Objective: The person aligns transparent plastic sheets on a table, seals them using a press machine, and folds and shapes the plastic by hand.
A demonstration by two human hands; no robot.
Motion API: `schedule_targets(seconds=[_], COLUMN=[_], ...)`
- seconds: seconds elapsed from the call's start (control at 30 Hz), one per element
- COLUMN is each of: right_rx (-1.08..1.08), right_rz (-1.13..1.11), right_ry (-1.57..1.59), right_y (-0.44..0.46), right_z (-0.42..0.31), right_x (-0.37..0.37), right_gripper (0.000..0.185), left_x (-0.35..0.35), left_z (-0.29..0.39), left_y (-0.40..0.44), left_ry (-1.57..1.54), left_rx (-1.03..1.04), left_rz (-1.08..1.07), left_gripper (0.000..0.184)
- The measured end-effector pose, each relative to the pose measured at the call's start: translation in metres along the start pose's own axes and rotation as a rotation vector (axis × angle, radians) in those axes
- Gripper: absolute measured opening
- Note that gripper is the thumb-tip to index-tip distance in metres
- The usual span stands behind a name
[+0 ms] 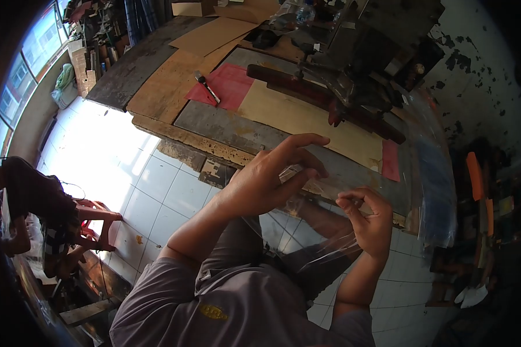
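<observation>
A grey cloth shirt (249, 306) is filling the foreground; the right hand (371, 218) is pinching clear plastic film (337, 247), the left hand (275, 173) hanging half-curled, hold unclear; spreading seems likely, needing steadiness next.

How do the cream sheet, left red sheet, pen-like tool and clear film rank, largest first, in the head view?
Cream sheet
Left red sheet
Pen-like tool
Clear film: unsure, being see-through and nearer the camera

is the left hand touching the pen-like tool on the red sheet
Apart: the head view shows grey surface between the left hand and the tool.
</observation>
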State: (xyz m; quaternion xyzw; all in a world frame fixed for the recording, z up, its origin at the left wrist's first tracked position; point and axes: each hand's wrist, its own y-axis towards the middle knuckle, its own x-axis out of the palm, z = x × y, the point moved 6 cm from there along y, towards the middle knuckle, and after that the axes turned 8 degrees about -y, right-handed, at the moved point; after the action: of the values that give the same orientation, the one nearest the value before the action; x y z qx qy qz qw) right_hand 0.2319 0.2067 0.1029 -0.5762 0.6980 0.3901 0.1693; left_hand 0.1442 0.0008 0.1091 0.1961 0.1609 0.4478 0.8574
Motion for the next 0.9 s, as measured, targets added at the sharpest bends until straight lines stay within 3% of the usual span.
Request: schedule_targets(seconds=[0.1, 0.4, 0.5, 0.9], right_rx=[0.022, 0.050, 0.064, 0.049], right_rz=[0.015, 0.031, 0.033, 0.030], right_ry=[0.017, 0.079, 0.083, 0.055], right_y=[-0.004, -0.015, -0.018, -0.021], right_z=[0.001, 0.006, 0.003, -0.003], right_x=[-0.004, -0.013, -0.015, -0.018], right_gripper=[0.011, 0.014, 0.014, 0.013], left_x=[0.000, 0.008, 0.010, 0.012], left_z=[-0.003, -0.004, -0.003, -0.004], left_y=[0.000, -0.005, -0.005, -0.015], left_ry=[0.283, 0.258, 0.227, 0.105], left_rx=[0.142, 0.087, 0.144, 0.052], left_rz=[-0.039, -0.025, -0.045, 0.002], left_gripper=[0.036, 0.016, 0.017, 0.022])
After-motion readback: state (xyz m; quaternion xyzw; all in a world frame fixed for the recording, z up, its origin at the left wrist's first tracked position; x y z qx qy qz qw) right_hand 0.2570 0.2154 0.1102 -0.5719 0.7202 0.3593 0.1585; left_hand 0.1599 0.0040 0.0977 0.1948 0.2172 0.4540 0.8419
